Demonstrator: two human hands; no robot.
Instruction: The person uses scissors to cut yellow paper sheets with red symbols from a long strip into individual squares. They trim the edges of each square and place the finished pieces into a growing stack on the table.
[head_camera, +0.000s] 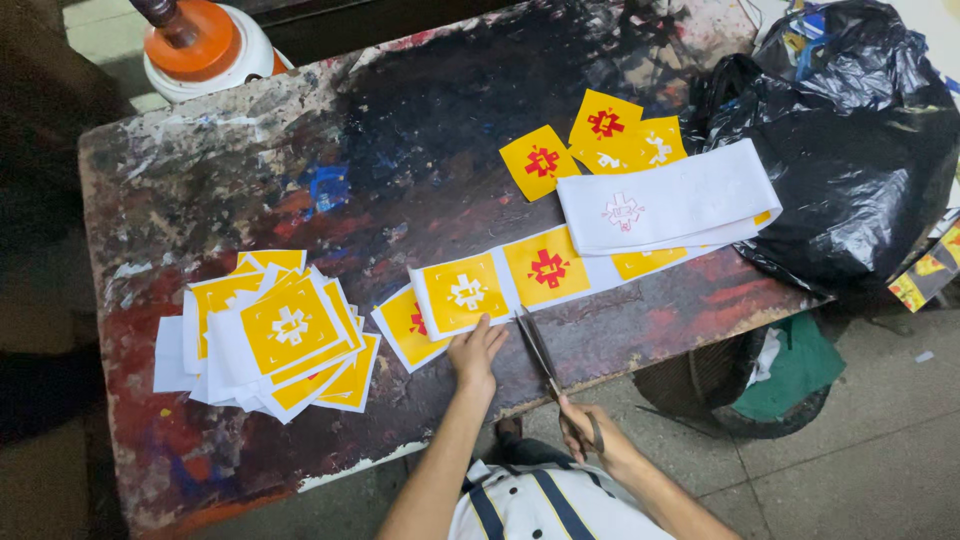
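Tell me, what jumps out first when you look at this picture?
Bright yellow squares, mostly: a messy pile lies on the paint-stained table at the left. In the middle, the left hand presses on a white strip of squares while the right hand holds scissors. A big black bag slumps on the right.

The black bag (850, 150) at the far right runs past the top and right edges. The folded white strip (670, 205) covers part of the yellow squares (640, 262) beneath it. The right hand (590, 435) hides the scissors' (540, 350) handles. The orange-and-white container (205, 45) is cut off at the top edge.
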